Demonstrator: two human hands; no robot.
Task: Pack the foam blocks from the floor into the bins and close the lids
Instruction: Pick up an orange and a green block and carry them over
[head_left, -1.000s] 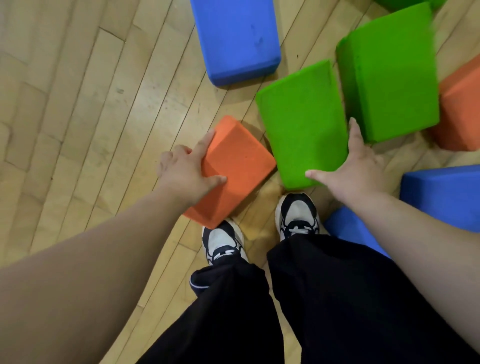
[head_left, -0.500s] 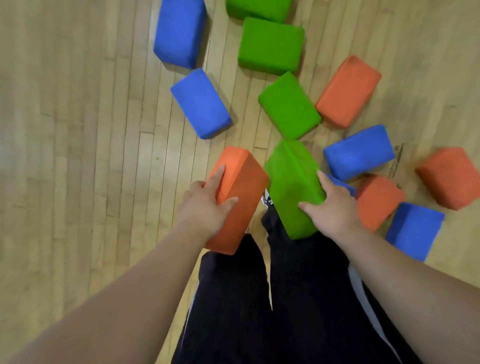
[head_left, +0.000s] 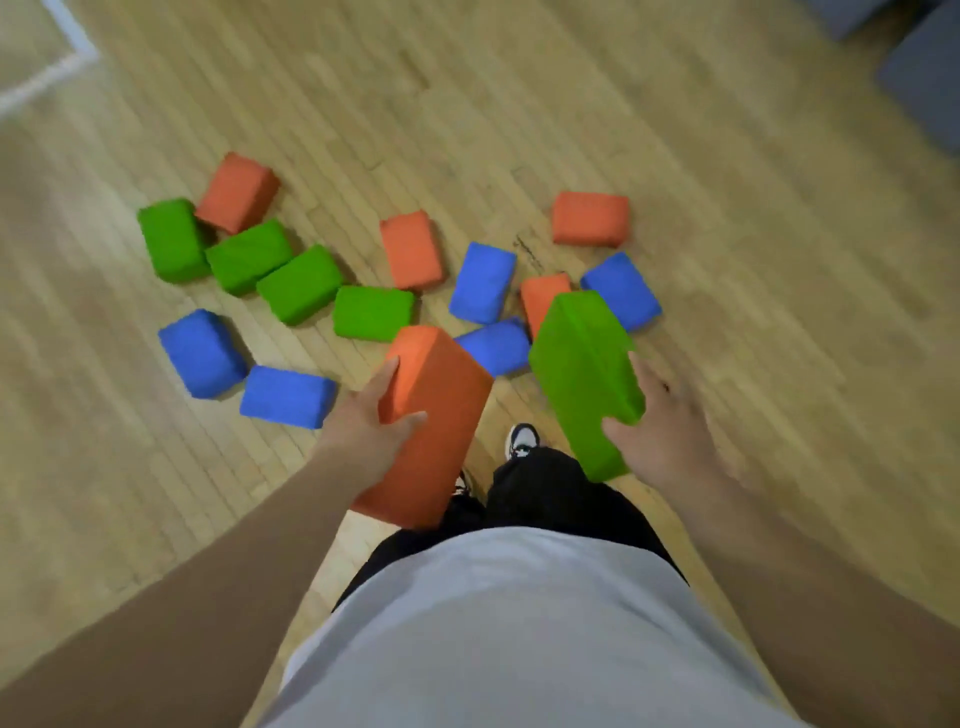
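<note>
While other blocks lie on floor, orange block clasped by left grip, green block by right grip.

Left arm: bare forearm, enters at the lower left of the frame and runs diagonally up to centre, wrist straight.
Left hand: grips the orange block from its left side, thumb laid across the upward face, fingers reaching up along the left edge.
Right arm: bare forearm, enters at the lower right and runs up and leftward, blurred.
Right hand: holds the green block from its right side, thumb hooked onto the face, fingers spread along the right edge.
Both hands sit level at mid-frame, apart.
</note>
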